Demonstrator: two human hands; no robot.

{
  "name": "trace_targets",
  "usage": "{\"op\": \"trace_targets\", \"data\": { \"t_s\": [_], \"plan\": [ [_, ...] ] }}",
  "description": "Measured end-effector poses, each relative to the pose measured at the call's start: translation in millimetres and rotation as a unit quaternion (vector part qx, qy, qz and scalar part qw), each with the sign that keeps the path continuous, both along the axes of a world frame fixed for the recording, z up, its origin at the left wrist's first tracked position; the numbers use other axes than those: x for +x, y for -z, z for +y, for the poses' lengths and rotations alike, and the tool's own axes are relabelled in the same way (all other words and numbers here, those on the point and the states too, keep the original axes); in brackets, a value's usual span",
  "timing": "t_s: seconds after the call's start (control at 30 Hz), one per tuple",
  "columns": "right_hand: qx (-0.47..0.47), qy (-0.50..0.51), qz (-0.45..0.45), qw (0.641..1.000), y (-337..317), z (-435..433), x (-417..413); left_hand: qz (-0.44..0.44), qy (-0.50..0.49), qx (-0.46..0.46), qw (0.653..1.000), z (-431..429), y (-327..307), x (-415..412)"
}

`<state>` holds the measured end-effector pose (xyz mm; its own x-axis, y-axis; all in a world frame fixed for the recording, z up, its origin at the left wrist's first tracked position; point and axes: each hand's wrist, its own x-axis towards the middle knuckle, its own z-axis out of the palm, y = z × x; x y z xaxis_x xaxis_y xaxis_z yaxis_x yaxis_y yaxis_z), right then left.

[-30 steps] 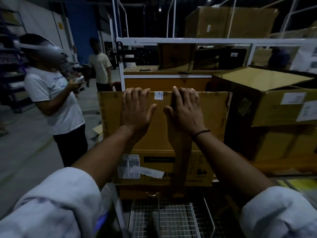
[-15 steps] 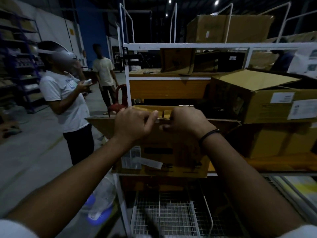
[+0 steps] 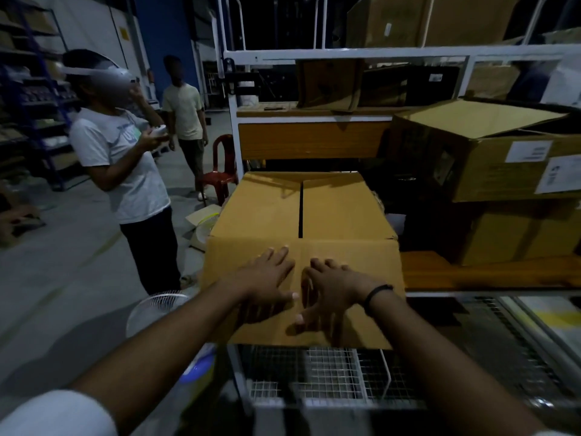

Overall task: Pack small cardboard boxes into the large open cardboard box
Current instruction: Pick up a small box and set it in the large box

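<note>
In a dim warehouse, on a white rack (image 3: 345,54), the large cardboard box (image 3: 267,209) sits left of stacked cartons (image 3: 490,174) — left hand (image 3: 267,278) and right hand (image 3: 336,286) lie flat, fingers spread, gripping nothing, on its near flap (image 3: 374,265) — seemingly pressing it shut.

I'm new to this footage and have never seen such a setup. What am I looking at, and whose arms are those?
No machine here: a person wears one wide-angle camera on the head, so you look forward and down along their own arms. The left hand and right hand rest open, palms down, on the near panel of a large cardboard box, its top flaps folded shut. They grip nothing. The box sits in a white metal rack, with another box at right. A bystander stands at left.
</note>
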<state>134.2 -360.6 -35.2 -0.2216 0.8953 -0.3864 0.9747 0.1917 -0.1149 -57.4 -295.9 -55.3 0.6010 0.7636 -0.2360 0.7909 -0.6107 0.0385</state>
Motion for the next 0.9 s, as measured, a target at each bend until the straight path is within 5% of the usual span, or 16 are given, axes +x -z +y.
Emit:
{"op": "trace_targets", "data": {
  "t_s": [0.23, 0.6, 0.9],
  "plan": [
    [0.216, 0.048, 0.002, 0.975, 54.9, 29.9, 14.8, -0.023, 0.014, 0.193, 0.981, 18.4, 61.1, 7.2],
    [0.296, 0.066, -0.018, 0.953, 66.6, 94.4, 22.5, -0.069, -0.017, 0.25, 0.966, 63.7, 55.3, 28.5],
    [0.431, 0.094, -0.018, 0.897, 94.9, 125.8, 26.1, -0.128, -0.029, 0.303, 0.944, 105.6, 78.1, 36.6]
  ]
}}
